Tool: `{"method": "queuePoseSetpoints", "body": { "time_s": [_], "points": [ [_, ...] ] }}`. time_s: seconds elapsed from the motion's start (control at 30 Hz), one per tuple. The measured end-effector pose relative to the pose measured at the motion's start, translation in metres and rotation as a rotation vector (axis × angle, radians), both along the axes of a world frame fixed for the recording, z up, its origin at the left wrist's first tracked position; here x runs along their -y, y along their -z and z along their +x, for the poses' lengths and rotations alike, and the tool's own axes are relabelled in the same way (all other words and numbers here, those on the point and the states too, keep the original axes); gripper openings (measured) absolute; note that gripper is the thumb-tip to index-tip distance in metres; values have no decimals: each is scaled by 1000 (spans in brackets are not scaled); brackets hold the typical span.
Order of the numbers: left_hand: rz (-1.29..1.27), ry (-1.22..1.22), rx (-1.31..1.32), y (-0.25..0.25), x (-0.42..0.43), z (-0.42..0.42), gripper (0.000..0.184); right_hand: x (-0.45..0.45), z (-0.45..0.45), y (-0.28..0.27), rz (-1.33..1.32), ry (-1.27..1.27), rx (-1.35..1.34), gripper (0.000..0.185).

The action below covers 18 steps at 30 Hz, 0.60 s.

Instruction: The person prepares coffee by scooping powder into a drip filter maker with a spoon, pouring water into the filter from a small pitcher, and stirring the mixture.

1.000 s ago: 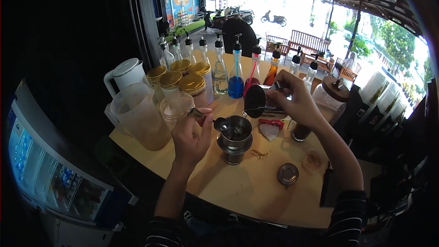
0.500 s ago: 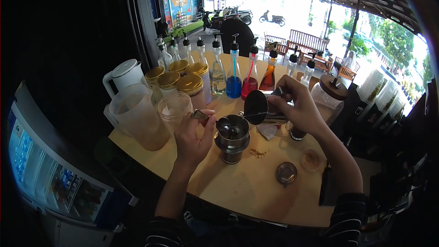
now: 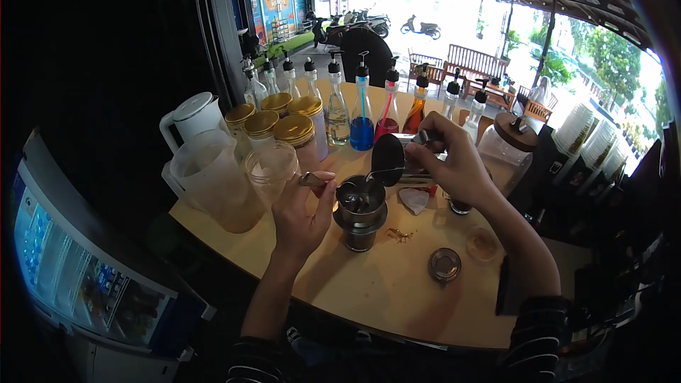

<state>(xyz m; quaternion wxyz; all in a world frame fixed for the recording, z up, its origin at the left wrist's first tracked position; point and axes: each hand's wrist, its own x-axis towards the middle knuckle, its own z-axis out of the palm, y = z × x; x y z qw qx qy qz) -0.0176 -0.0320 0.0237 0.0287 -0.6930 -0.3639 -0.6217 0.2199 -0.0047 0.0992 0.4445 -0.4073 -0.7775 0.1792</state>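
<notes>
My left hand (image 3: 301, 214) is closed on the handle of a metal spoon (image 3: 312, 179), whose other end reaches over the metal drip coffee filter (image 3: 362, 221). Dark liquid with glints shows inside this filter, which sits on a small cup (image 3: 360, 242). Tilted above its right rim is a metal pitcher (image 3: 388, 160) with a dark round mouth, gripped by my right hand (image 3: 454, 158). A thin stream appears to run from the pitcher into the filter.
Brown spills (image 3: 399, 235) and a round metal lid (image 3: 445, 264) lie on the table (image 3: 369, 291). Plastic jugs (image 3: 209, 181) and gold-lidded jars (image 3: 294, 131) stand left. Pump bottles (image 3: 362, 124) line the back, a wooden-lidded jar (image 3: 507, 149) the right.
My right hand and the pitcher have shifted slightly left and up, bringing the pitcher's mouth closer over the filter. My left hand keeps nearly the same place with the spoon.
</notes>
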Motion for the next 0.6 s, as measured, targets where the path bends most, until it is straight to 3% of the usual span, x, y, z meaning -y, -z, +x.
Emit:
{"method": "queuePoseSetpoints", "body": {
  "time_s": [0.27, 0.33, 0.43, 0.6],
  "points": [
    [8, 21, -17, 0, 0, 3, 7, 3, 33, 28, -155, -62, -419, 18],
    [13, 17, -24, 0, 0, 4, 9, 11, 46, 39, -123, -24, -389, 16],
    [13, 11, -24, 1, 0, 5, 10, 29, 55, 58, -293, 62, -499, 15],
    [39, 31, -18, -2, 4, 5, 9, 31, 78, 121, -289, 134, -549, 15]
  ]
}}
